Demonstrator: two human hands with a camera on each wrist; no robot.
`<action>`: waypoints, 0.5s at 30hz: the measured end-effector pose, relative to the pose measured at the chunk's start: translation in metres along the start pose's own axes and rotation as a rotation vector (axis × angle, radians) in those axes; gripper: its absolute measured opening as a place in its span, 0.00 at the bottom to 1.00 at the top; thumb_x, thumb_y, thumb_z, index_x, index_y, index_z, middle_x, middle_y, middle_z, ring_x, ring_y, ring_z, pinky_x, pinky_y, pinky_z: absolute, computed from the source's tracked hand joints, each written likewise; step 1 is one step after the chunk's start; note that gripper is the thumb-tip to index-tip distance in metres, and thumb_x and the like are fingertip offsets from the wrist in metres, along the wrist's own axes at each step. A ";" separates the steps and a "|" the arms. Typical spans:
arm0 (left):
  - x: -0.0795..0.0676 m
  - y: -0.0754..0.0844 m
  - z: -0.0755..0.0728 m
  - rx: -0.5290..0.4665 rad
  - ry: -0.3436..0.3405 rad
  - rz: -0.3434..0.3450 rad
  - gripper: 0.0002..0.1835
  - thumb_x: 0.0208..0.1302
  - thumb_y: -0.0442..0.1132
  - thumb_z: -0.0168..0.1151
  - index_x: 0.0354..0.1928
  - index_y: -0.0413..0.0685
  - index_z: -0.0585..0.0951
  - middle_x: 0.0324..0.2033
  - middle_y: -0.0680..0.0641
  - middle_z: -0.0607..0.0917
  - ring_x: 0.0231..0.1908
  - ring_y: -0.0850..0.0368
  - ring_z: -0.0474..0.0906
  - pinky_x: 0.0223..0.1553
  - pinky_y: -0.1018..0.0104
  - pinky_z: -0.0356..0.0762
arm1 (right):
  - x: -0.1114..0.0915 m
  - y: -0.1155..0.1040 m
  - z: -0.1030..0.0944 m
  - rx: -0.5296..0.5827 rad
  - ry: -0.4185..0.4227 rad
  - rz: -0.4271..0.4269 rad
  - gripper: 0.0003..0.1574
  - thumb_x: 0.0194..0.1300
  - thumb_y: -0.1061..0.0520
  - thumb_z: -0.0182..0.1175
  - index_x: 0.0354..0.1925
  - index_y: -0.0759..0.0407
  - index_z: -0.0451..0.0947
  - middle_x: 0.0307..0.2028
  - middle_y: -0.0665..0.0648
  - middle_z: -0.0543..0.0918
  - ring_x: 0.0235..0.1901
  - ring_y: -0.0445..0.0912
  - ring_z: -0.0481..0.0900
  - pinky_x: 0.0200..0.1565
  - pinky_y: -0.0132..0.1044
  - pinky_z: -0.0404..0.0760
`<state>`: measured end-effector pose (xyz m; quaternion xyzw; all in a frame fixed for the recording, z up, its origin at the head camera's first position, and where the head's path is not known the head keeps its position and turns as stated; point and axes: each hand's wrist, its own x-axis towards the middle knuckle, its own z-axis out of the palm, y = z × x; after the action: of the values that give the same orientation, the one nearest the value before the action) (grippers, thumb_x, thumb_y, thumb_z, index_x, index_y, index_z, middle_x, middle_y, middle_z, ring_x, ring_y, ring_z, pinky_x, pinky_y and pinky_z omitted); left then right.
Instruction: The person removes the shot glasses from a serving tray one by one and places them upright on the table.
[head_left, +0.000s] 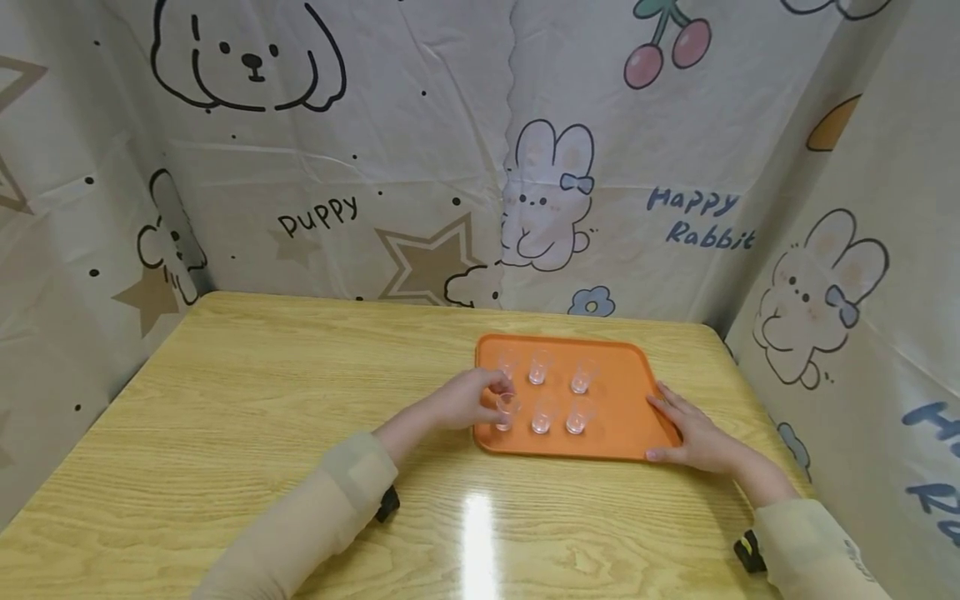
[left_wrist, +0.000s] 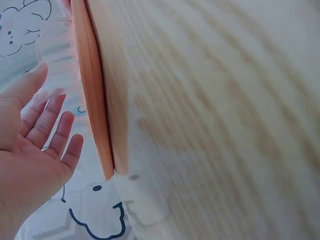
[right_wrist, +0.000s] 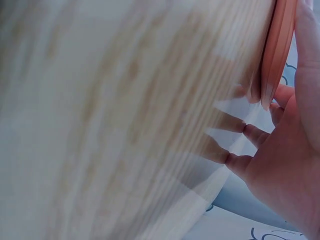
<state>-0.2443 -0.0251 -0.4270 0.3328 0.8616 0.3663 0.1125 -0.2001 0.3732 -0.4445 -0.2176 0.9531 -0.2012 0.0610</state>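
Several small clear cups stand in two rows on an orange tray (head_left: 626,417) in the head view. My left hand (head_left: 468,400) reaches over the tray's left rim, thumb and forefinger curved around the front-left clear cup (head_left: 507,406). In the left wrist view, that hand (left_wrist: 37,130) has its thumb and fingertips at the cup's rim, its other fingers loosely spread. My right hand (head_left: 697,437) rests spread at the tray's front-right corner, thumb at the front edge and fingers along the right rim. Its outer fingertips (right_wrist: 250,131) touch the table in the right wrist view.
The tray lies on a wood-grain table (head_left: 262,400), toward its back right. Another clear cup (head_left: 537,368) stands in the back row, and a further cup (head_left: 577,419) in front. A printed cloth (head_left: 420,167) hangs behind and at both sides.
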 end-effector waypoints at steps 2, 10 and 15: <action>-0.003 0.000 -0.003 -0.021 0.009 -0.012 0.15 0.54 0.39 0.71 0.42 0.48 0.78 0.38 0.53 0.80 0.45 0.58 0.75 0.50 0.58 0.75 | 0.001 0.000 0.001 -0.002 0.003 -0.008 0.60 0.50 0.42 0.71 0.68 0.72 0.56 0.70 0.72 0.48 0.65 0.73 0.48 0.57 0.70 0.54; -0.013 0.009 -0.020 -0.033 0.062 -0.062 0.15 0.54 0.40 0.70 0.43 0.51 0.77 0.40 0.54 0.78 0.48 0.49 0.75 0.49 0.57 0.74 | 0.002 -0.001 0.002 -0.003 0.006 -0.014 0.59 0.50 0.41 0.71 0.67 0.71 0.56 0.70 0.72 0.49 0.65 0.73 0.48 0.57 0.70 0.54; -0.019 0.014 -0.037 -0.022 0.112 -0.056 0.16 0.54 0.42 0.70 0.44 0.50 0.78 0.40 0.54 0.79 0.48 0.49 0.75 0.52 0.53 0.72 | 0.002 -0.003 -0.001 -0.011 -0.020 0.005 0.59 0.50 0.41 0.70 0.68 0.70 0.56 0.70 0.72 0.48 0.65 0.73 0.48 0.58 0.70 0.54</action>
<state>-0.2398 -0.0512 -0.3922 0.2864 0.8715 0.3905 0.0779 -0.2010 0.3704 -0.4431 -0.2176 0.9541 -0.1936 0.0699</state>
